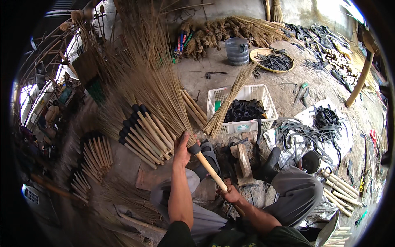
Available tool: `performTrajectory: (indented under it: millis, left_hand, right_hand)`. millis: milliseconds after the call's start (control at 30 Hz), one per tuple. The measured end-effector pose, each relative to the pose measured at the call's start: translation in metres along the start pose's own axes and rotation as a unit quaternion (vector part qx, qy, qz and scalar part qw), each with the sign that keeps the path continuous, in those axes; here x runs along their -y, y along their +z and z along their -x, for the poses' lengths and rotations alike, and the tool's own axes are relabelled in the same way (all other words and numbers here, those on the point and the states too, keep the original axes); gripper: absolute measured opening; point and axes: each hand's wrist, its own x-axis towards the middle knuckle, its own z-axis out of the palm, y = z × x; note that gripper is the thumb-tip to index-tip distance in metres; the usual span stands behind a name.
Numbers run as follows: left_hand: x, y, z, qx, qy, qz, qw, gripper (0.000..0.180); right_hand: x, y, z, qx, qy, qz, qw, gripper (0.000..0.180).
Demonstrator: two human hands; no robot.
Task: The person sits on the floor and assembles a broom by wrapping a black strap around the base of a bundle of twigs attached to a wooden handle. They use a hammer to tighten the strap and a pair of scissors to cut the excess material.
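Across the middle I hold a stick broom (209,168), its long brown bristles fanning up and to the left. My left hand (181,151) is closed around the bristle base, just by the black binding (194,149). Lower down, my right hand (231,194) is wrapped around the end of the pale wooden handle. To the left of my hands lie several finished-looking brooms (150,133) with black bindings, handles toward me. A loose bundle of thin sticks (226,105) leans on the white plastic basket (266,101), which holds black strips (245,110).
Beyond the basket stand a clear plastic bucket (237,51) and a woven tray (291,66) of black strips. Tied stick bundles (218,35) line the wall. At right lie a green-handled tool (303,88), grey strips (300,133), a dark cup (309,161) and bare wooden handles (339,187). A wooden block (243,160) stands between my feet.
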Motion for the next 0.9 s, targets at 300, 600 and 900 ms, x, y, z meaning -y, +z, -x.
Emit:
performTrajectory:
  millis: [300,600,900]
  left_hand:
    - [0.017,0.006,-0.001,0.036,0.036,0.046,0.998,0.060]
    - [0.028,0.001,-0.006,-0.008,0.091,0.004,0.996,0.060]
    - [0.011,-0.012,-0.003,0.009,-0.021,0.006,1.000,0.063]
  right_hand:
    - [0.005,0.000,0.022,-0.242,-0.103,0.403,0.877,0.029]
    - [0.027,0.016,0.038,-0.302,-0.109,0.459,0.828,0.034]
    - [0.005,-0.003,0.010,-0.036,-0.083,0.182,0.979,0.020]
